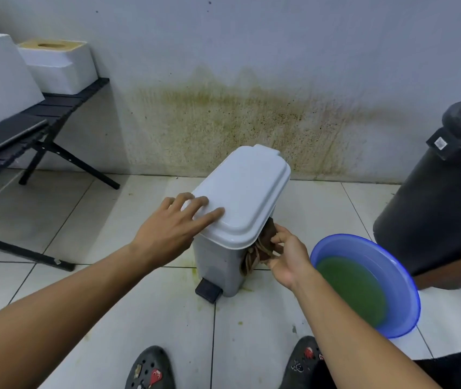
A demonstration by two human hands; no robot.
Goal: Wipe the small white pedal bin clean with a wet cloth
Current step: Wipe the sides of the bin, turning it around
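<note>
The small white pedal bin (218, 265) stands on the tiled floor near the stained wall, its lid (247, 192) shut and its dark pedal (208, 290) at the front. My left hand (173, 223) rests flat on the lid's near left corner, fingers spread. My right hand (285, 254) presses a brown cloth (257, 252) against the bin's right side, just under the lid's rim. Part of the cloth is hidden behind the bin's edge and my fingers.
A blue basin (403, 276) of greenish water sits on the floor right of the bin. A large black bin (442, 203) stands at the far right. A black folding bench (55, 108) at the left carries white foam boxes (61, 66). My two dark clogs (150, 369) show at the bottom.
</note>
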